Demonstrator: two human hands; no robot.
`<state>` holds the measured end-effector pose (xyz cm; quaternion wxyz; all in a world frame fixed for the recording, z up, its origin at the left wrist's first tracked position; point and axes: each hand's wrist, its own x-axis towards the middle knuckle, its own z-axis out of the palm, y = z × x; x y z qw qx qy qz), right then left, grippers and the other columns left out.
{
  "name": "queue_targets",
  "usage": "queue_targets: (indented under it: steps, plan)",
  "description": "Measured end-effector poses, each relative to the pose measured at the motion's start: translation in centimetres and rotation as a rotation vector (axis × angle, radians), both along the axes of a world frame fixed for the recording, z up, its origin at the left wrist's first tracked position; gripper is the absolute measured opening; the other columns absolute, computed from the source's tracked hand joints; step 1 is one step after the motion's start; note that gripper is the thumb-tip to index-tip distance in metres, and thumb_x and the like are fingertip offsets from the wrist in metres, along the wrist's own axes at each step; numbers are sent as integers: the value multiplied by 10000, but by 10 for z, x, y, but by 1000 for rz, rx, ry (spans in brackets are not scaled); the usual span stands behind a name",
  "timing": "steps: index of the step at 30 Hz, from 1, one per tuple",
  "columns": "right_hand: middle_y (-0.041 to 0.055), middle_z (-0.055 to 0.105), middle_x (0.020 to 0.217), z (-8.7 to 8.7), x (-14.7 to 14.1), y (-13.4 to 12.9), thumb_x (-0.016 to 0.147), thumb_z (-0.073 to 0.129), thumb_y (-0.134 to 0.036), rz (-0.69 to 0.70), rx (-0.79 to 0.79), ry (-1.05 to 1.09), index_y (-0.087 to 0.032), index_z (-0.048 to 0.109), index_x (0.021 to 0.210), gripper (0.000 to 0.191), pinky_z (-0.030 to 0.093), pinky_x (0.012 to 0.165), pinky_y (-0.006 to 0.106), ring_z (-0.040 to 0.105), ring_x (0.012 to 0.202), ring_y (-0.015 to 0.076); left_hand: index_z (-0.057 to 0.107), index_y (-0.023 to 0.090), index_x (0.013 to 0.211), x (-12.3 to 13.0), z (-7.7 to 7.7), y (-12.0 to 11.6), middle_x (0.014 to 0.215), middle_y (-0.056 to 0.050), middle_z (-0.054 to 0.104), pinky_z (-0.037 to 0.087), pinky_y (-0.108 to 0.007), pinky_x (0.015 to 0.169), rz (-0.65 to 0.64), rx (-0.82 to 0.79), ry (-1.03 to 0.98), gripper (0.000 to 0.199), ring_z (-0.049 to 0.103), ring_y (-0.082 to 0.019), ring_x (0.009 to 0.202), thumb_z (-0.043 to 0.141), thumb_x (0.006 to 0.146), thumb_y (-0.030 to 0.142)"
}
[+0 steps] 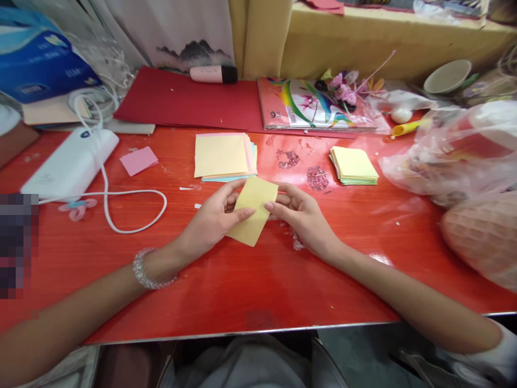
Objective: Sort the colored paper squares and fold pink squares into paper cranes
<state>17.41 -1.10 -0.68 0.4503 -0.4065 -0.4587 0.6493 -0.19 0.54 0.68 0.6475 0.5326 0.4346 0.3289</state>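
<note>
Between my two hands, above the red table, is a yellow sheet of paper [255, 202], tilted with one corner pointing down toward me. My left hand [216, 213] pinches its left side, thumb on top and fingers behind. On the right edge, my right hand [304, 215] grips it the same way, thumb on the front. Just beyond the hands lies a stack of larger paper sheets [220, 155], cream on top with pink and blue edges showing. A smaller stack of yellow paper squares [354, 164] sits to the right. Pink paper [139, 160] lies at the left.
A white power bank [70, 164] with a looped white cable [133, 193] occupies the left. Red cardboard [194, 105], a marker [214, 74] and a colourful paper pack [291, 105] line the back. Plastic bags [444, 156] and a netted beige item [484, 237] crowd the right.
</note>
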Motion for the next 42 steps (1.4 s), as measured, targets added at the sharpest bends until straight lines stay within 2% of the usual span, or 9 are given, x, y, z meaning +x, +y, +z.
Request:
queue_targets:
  steps: [9, 15, 21, 26, 29, 32, 37, 39, 42]
  plan:
    - [-18, 690, 738, 5, 0, -3, 786, 671, -294, -45, -34, -66, -203, 506, 1225, 477, 554, 751, 276, 681, 780, 151, 404, 182, 1318, 0, -1, -5, 1204, -93, 607, 527, -228, 741, -42, 15, 22, 590, 623, -196, 1003, 646, 791, 291]
    - [23, 719, 885, 3, 1, -2, 794, 664, -311, -20, -55, -6, -202, 519, 1234, 477, 549, 808, 325, 689, 820, 176, 409, 164, 1321, 2, -3, -7, 1247, -99, 585, 538, -250, 756, 0, 63, -6, 592, 595, -233, 1069, 648, 792, 279]
    - [25, 716, 849, 2, 0, -2, 791, 660, -325, -18, -55, 8, -171, 659, 898, 187, 566, 781, 316, 691, 764, 161, 417, 174, 1314, 2, -4, -7, 1219, -83, 601, 540, -241, 752, -4, 60, -20, 591, 608, -206, 1035, 662, 783, 263]
    - [-5, 675, 692, -1, 0, -2, 800, 653, -317, -67, -29, -14, -162, 621, 763, 163, 570, 646, 250, 661, 624, 115, 462, 155, 1270, 2, -3, -5, 1057, -68, 654, 527, -226, 694, 12, 44, 13, 544, 631, -183, 926, 660, 784, 300]
    - [-5, 668, 692, -3, 1, -1, 813, 640, -317, -103, -1, -8, -161, 614, 783, 161, 558, 598, 226, 645, 595, 103, 506, 167, 1237, 1, -3, -4, 927, -42, 667, 509, -216, 645, 37, 42, 35, 452, 632, -153, 809, 586, 840, 367]
    - [-11, 676, 740, -3, 1, -2, 825, 623, -304, -115, 26, -46, -185, 632, 900, 141, 556, 606, 223, 646, 626, 103, 594, 175, 1138, -1, -3, -5, 888, -23, 673, 508, -224, 680, -27, 48, 47, 340, 622, -134, 769, 585, 841, 339]
    - [-36, 684, 912, 0, 3, -5, 868, 523, -173, 46, 123, -48, -287, 674, 1054, 265, 567, 661, 234, 658, 712, 94, 675, 174, 828, -6, -4, -4, 778, 8, 650, 473, -185, 624, 69, 142, 70, 126, 595, -113, 728, 554, 817, 203]
    - [-27, 680, 992, 0, 4, -6, 884, 485, -167, 134, 111, 28, -293, 681, 1067, 296, 574, 714, 271, 669, 788, 116, 630, 159, 694, -8, -4, -3, 721, 15, 614, 447, -168, 569, 137, 177, 76, 174, 566, -89, 651, 502, 812, 160]
    - [1, 694, 926, 3, 5, -8, 905, 470, -218, 183, 83, 88, -249, 685, 1046, 260, 570, 746, 307, 671, 851, 151, 556, 182, 822, -8, -1, -4, 682, 32, 555, 419, -189, 459, 88, 116, 42, 114, 512, -83, 512, 470, 842, 253]
